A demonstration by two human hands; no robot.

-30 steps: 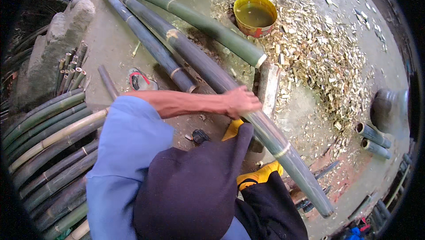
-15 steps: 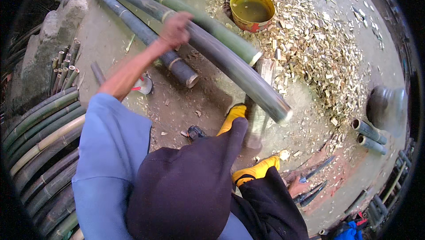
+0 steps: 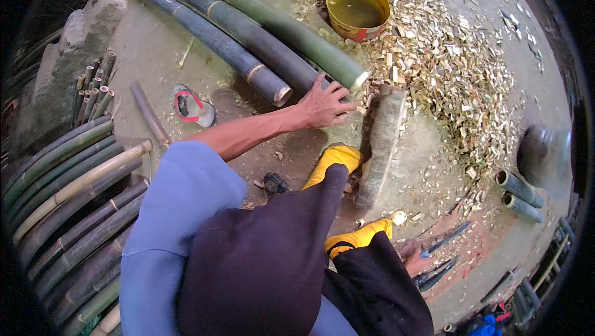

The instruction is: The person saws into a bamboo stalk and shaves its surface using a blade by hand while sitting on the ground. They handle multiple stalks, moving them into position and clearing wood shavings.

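Note:
My left hand (image 3: 326, 103) is over the near end of a dark bamboo pole (image 3: 273, 44), fingers spread and touching it; the hand covers that end. On one side of this pole lies a blue-grey bamboo pole (image 3: 217, 46), on the other a green bamboo pole (image 3: 291, 28). To the right of my left hand, a short wooden block (image 3: 383, 144) rests on the floor beside my yellow-covered foot (image 3: 334, 161). Low on the right, my right hand (image 3: 418, 262) is closed round the handle of a long knife (image 3: 449, 237). Dark blades or sheaths (image 3: 437, 274) lie just below it.
A yellow bucket (image 3: 358, 7) of murky liquid stands by a wide heap of wood chips (image 3: 458, 75). A sandal (image 3: 194, 108) with red straps lies on the left, near stacked bamboo poles (image 3: 74, 212). Two short bamboo pieces (image 3: 519, 194) and a glassy jar (image 3: 545, 156) are at right.
The dark pole has come off the wooden block and lies between the other two poles. My left hand moved right and nearer, to the pole's end. My right hand stayed put.

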